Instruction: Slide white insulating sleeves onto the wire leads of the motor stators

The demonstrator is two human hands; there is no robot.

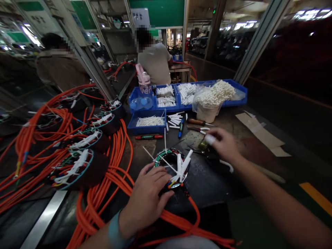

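Observation:
My left hand is wrapped round the near left side of a wound motor stator, steadying it on the dark bench. White sleeves stick up from its ring, and thin white cable ties cross the opening. An orange cable runs out from the stator's near side. My right hand is over the tools to the right, fingers curled together, with white wrapping on one fingertip. Close under it lies a yellowish-green object; whatever the fingers hold is hidden.
Several finished-looking stators and bundled orange cables crowd the left. Blue bins of ties and sleeves line the back, beside a bagged tub. Markers, a screwdriver and cardboard lie around. Two people sit beyond.

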